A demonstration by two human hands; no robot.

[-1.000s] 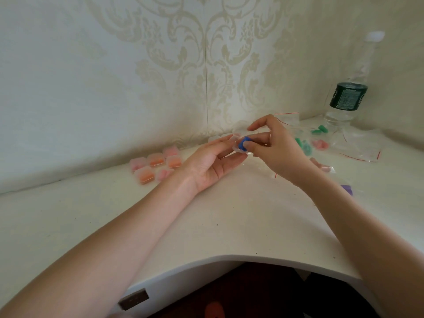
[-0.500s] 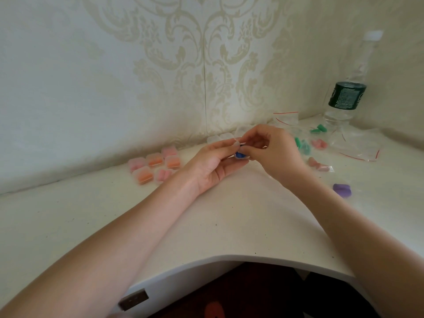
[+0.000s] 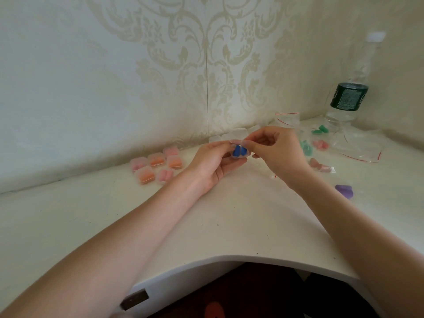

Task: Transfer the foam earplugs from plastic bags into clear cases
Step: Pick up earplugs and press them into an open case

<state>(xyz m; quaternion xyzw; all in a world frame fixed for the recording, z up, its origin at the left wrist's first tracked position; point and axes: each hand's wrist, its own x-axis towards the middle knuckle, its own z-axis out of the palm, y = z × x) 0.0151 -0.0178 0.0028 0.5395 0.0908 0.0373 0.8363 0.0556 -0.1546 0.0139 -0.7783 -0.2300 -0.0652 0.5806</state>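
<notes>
Pinching a clear case [image 3: 238, 152] with blue earplugs [image 3: 237, 151] inside, the left hand [image 3: 212, 162] and right hand [image 3: 278, 152] meet above the desk [image 3: 229, 221]. Left of the case lie six filled cases [image 3: 156, 165]; right of it, bags [image 3: 321, 167] and a bottle [image 3: 350, 97]. Bare desktop runs from the case to the near curved edge.

Both hands [image 3: 243, 154] pinch clear case [image 3: 239, 152] w/ blue earplugs [image 3: 238, 151].
</notes>
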